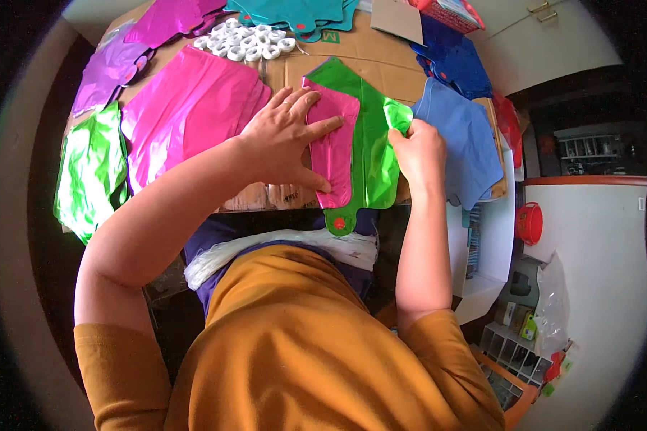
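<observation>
A flat green foil balloon [372,154] lies on the cardboard-covered table [381,68], its neck hanging over the near edge. A pink foil balloon [336,151] rests on top of it. My left hand [284,136] lies flat with fingers spread, pressing down on the pink balloon. My right hand [417,147] pinches the folded right edge of the green balloon, lifting it slightly.
Stacks of foil balloons cover the table: pink [187,108], green [90,172], purple [108,68], blue [460,133] and teal [302,14]. White plastic rings [246,39] sit at the back. A clear plastic bag [266,248] lies in my lap. White shelving [482,244] stands right.
</observation>
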Tool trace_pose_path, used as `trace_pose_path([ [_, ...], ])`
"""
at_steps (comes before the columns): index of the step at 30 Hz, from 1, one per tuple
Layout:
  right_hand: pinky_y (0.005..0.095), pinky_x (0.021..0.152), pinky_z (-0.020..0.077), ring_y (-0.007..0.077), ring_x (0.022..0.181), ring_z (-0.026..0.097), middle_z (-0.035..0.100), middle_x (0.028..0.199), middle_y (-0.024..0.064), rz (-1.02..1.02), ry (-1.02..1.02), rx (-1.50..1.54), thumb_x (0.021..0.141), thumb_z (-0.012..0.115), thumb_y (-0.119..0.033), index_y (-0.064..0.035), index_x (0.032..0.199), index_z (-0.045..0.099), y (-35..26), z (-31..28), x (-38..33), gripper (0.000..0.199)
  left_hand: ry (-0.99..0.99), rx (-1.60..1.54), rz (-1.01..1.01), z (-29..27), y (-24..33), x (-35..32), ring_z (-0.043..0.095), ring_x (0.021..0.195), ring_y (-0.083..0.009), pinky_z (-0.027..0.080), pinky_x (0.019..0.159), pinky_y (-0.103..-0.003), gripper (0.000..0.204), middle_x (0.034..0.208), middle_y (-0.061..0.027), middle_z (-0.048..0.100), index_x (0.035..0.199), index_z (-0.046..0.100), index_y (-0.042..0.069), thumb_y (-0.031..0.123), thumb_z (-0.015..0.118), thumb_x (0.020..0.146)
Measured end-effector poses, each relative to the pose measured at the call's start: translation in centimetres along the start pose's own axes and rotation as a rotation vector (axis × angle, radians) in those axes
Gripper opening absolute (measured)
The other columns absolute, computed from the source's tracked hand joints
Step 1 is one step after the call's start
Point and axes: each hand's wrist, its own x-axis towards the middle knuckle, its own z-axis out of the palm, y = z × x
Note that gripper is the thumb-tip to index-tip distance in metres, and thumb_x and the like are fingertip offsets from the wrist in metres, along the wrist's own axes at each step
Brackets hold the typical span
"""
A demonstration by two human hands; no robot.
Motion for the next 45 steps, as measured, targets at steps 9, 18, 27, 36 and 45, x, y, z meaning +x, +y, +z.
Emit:
trace_pose_path([
  [9, 0.0469, 0.075, 0.0555, 0.0378, 0.087, 0.07, 0.071, 0.094, 0.0193, -0.323, 0.177, 0.278, 0.086, 0.074, -0.025, -0.0042, 0.095, 0.069, -3.6, 0.5, -3.3, 0.023, 0.082, -0.071, -0.043, 0.6, -0.3, 0.0, 0.034, 0.145, -0.039, 0.019, 0.123, -0.056, 0.135, 0.149, -0.0255, 0.04, 0.156, 0.025, 0.004, 0.083, 0.073, 0.058],
  [18, 0.0547, 0.119, 0.0289, 0.0404, 0.136, 0.046, 0.055, 0.139, 0.0261, -0.822, -0.113, 0.116, 0.095, 0.06, -0.028, 0.0039, 0.131, 0.057, -3.7, 3.4, -5.2, 0.048, 0.181, -0.178, -0.091, 1.9, -0.4, -0.7, 0.031, 0.149, -0.0363, 0.016, 0.125, -0.052, 0.137, 0.153, -0.0255, 0.038, 0.157, 0.016, -0.001, 0.073, 0.079, 0.06],
  [27, 0.0488, 0.12, 0.0299, 0.0372, 0.138, 0.046, 0.053, 0.143, 0.0217, -0.822, -0.064, 0.062, 0.097, 0.058, -0.02, 0.0016, 0.137, 0.056, -3.1, 4.1, -5.3, 0.045, 0.216, -0.232, -0.082, 1.7, -0.3, -0.7, 0.032, 0.148, -0.0373, 0.018, 0.125, -0.053, 0.147, 0.152, -0.0243, 0.038, 0.156, 0.016, -0.001, 0.07, 0.087, 0.048],
  [36, 0.0492, 0.12, 0.0314, 0.0373, 0.137, 0.048, 0.054, 0.143, 0.0216, -0.836, -0.081, 0.076, 0.096, 0.059, -0.019, 0.0013, 0.136, 0.056, -3.0, 4.4, -5.3, 0.045, 0.203, -0.243, -0.094, 1.3, -0.3, -0.6, 0.034, 0.147, -0.0358, 0.02, 0.124, -0.051, 0.145, 0.152, -0.0248, 0.038, 0.156, 0.015, 0.0, 0.067, 0.088, 0.05],
  [45, 0.0492, 0.118, 0.0347, 0.0376, 0.135, 0.05, 0.057, 0.14, 0.0213, -0.827, -0.056, 0.114, 0.092, 0.059, -0.01, 0.0005, 0.134, 0.058, -3.5, 4.1, -5.2, 0.043, 0.186, -0.268, -0.112, 1.1, -0.2, -0.6, 0.034, 0.146, -0.0382, 0.019, 0.125, -0.051, 0.149, 0.152, -0.0249, 0.037, 0.157, 0.015, 0.001, 0.064, 0.09, 0.046],
])
